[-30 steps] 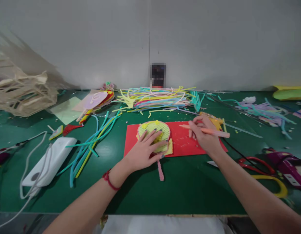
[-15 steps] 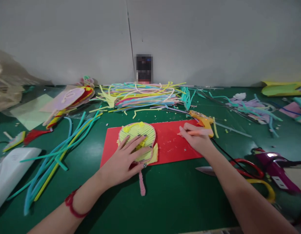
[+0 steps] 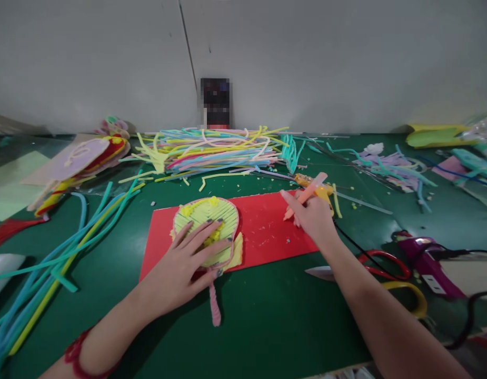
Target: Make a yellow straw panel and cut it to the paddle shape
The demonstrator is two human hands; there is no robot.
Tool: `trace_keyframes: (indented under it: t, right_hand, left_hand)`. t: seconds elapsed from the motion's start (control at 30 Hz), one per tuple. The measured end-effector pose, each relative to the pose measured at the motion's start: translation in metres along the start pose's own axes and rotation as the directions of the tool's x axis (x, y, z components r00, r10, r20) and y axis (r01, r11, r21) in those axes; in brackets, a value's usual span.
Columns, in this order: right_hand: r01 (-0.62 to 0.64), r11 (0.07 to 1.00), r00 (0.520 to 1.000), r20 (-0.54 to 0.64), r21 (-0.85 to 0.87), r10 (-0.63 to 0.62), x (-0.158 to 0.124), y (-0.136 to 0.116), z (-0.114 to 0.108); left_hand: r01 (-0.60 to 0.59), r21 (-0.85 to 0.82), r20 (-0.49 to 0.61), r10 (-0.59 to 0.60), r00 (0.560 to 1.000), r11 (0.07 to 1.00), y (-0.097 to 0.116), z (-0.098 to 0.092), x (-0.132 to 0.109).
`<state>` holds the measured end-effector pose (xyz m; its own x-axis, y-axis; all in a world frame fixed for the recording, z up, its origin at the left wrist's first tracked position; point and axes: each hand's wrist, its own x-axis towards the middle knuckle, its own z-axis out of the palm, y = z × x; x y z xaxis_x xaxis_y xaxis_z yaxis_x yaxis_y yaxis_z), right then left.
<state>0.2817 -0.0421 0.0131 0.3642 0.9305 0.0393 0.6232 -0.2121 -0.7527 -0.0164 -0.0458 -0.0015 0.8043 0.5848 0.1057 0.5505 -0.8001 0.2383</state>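
Observation:
My left hand (image 3: 190,258) lies flat with fingers spread over a round yellow-green fan (image 3: 227,213). The fan has a pink edge, bright yellow fuzzy bits and a pink fuzzy handle (image 3: 215,308) pointing toward me. Under it is a red board (image 3: 262,218) marked with small pale scraps, and a piece of yellow material (image 3: 237,251) shows at the fan's lower right. My right hand (image 3: 316,218) is closed around an orange pen-like tool (image 3: 312,190), held tilted above the right part of the board, tip down-left. Its exact kind is unclear.
Colourful pipe cleaners (image 3: 227,152) lie in a pile at the back, with more (image 3: 75,252) at the left. Orange-handled glue gun (image 3: 302,180), scissors (image 3: 389,263) and a purple corded device (image 3: 428,263) are on the right. A lilac fan (image 3: 79,158) lies back left.
The view has shifted right. The pen-like tool has swung from nearly level to a steep tilt in my right hand. My left hand stays on the fan.

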Motion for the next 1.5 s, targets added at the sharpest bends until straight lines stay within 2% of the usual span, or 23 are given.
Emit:
trace_keyframes:
  t: [0.23, 0.37, 0.43, 0.5, 0.6, 0.67, 0.77, 0.87, 0.97, 1.07, 1.17, 1.3, 1.4, 1.5]
  right_hand:
    - [0.156, 0.981, 0.982, -0.089, -0.118, -0.167, -0.003, -0.001, 0.003]
    - [0.132, 0.991, 0.983, -0.121, -0.032, -0.135, -0.004, 0.003, -0.01]
    - [0.114, 0.993, 0.991, -0.07, 0.023, -0.112, -0.006, 0.005, -0.016]
    - [0.158, 0.987, 0.987, 0.031, 0.008, -0.158, -0.008, 0.008, -0.02]
    - [0.338, 0.94, 0.928, 0.184, -0.056, -0.323, -0.009, 0.01, -0.024]
    - [0.406, 0.911, 0.888, 0.265, -0.066, -0.377, -0.01, 0.011, -0.028]
    - [0.417, 0.907, 0.862, 0.345, -0.063, -0.372, -0.012, 0.01, -0.034]
    - [0.354, 0.935, 0.872, 0.376, -0.037, -0.315, -0.014, 0.007, -0.038]
    - [0.29, 0.957, 0.911, 0.313, -0.026, -0.268, -0.012, 0.006, -0.039]
    - [0.278, 0.961, 0.946, 0.175, -0.006, -0.272, -0.009, 0.007, -0.036]
    - [0.294, 0.954, 0.954, 0.045, 0.062, -0.297, -0.01, 0.006, -0.029]
    - [0.39, 0.91, 0.921, -0.044, 0.138, -0.388, -0.03, -0.007, -0.009]
    - [0.448, 0.887, 0.893, -0.013, 0.11, -0.45, -0.053, -0.02, 0.01]
    - [0.543, 0.835, 0.836, 0.039, 0.09, -0.548, -0.07, -0.027, 0.025]
  left_hand:
    - [-0.028, 0.063, 0.017, 0.027, 1.0, 0.998, 0.001, -0.002, 0.0]
    - [-0.03, 0.071, 0.02, 0.028, 0.999, 0.997, 0.0, -0.001, 0.0]
    - [-0.033, 0.071, 0.022, 0.032, 0.999, 0.997, -0.001, -0.001, 0.0]
    - [-0.033, 0.068, 0.02, 0.031, 0.999, 0.997, 0.0, -0.001, 0.0]
    - [-0.023, 0.06, 0.014, 0.022, 1.0, 0.998, 0.001, -0.002, 0.001]
    - [-0.015, 0.056, 0.018, 0.014, 1.0, 0.998, 0.002, -0.002, 0.001]
    - [-0.013, 0.053, 0.022, 0.012, 1.0, 0.999, 0.002, -0.003, 0.001]
    - [-0.016, 0.054, 0.023, 0.015, 1.0, 0.998, 0.001, -0.003, 0.001]
    - [-0.023, 0.056, 0.017, 0.022, 1.0, 0.998, 0.0, -0.001, 0.0]
    - [-0.023, 0.063, 0.021, 0.021, 1.0, 0.998, -0.001, 0.0, 0.0]
    - [-0.022, 0.07, 0.028, 0.02, 0.999, 0.997, -0.002, -0.001, 0.0]
    - [-0.031, 0.064, 0.039, 0.029, 0.999, 0.997, -0.001, -0.002, -0.001]
    - [-0.015, 0.058, 0.032, 0.013, 0.999, 0.998, 0.001, -0.003, 0.0]
    - [0.003, 0.045, 0.032, -0.004, 0.999, 0.999, 0.004, -0.004, 0.001]
